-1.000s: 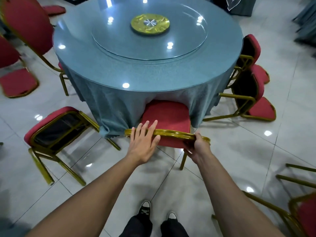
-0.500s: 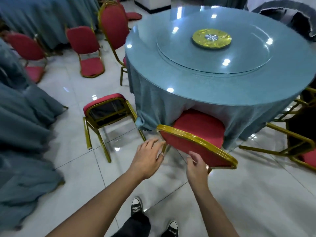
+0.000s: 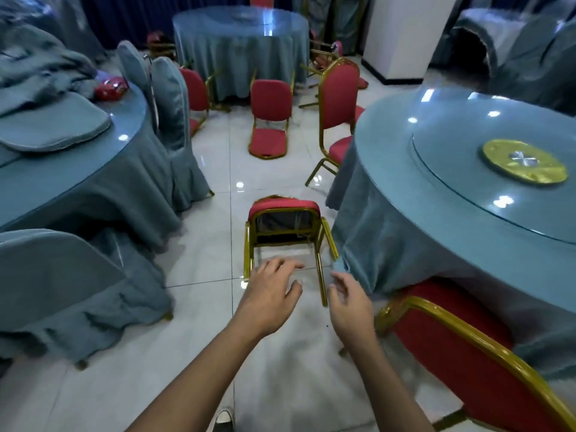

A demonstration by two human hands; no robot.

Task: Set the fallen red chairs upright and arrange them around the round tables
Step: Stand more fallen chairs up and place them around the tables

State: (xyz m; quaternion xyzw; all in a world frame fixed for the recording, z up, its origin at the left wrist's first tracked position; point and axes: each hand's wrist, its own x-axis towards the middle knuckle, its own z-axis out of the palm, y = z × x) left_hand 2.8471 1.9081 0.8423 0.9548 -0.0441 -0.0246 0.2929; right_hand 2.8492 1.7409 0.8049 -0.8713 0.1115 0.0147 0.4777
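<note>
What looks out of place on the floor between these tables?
Two red chairs are down. The nearest tipped chair lies beside the round table, its gold legs pointing toward the open left hand and right hand. Farther back, another fallen chair lies on its back, legs hidden. Piled cloth covers the left table.

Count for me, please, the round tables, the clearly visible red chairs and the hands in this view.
Round tables: 3
Red chairs: 5 clear; more by the far table are too blurred to count
Hands: 2
Total: 10
</note>
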